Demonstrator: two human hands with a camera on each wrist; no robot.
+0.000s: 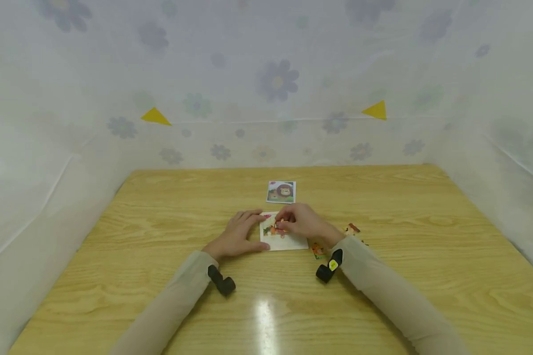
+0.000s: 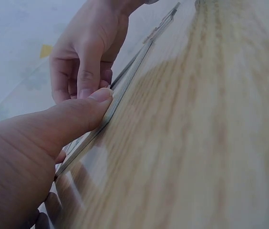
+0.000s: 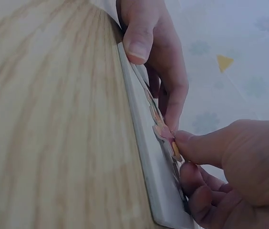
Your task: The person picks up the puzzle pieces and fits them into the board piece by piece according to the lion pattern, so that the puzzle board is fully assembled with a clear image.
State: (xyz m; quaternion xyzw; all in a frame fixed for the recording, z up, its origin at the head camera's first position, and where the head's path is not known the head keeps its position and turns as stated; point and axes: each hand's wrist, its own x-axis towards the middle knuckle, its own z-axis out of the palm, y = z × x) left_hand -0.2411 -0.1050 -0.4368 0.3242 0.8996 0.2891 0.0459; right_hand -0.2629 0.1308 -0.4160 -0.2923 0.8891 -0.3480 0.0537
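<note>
A white square puzzle board (image 1: 295,243) lies on the table, with a few colourful jigsaw pieces (image 1: 273,230) on its left part. My left hand (image 1: 239,235) rests on the board's left side, its thumb on the near edge and its fingertips by the far left corner. Over the middle of the board, my right hand (image 1: 304,223) pinches a jigsaw puzzle piece (image 3: 165,132) between thumb and fingers. That piece is close against the others in the right wrist view, partly hidden by the fingertips.
Behind the board lies a square picture card (image 1: 281,192) showing a lion. Loose jigsaw pieces (image 1: 318,250) lie right of the board, partly covered by the right wrist. White flowered cloth (image 1: 266,138) encloses the wooden table (image 1: 169,207) at the back and sides.
</note>
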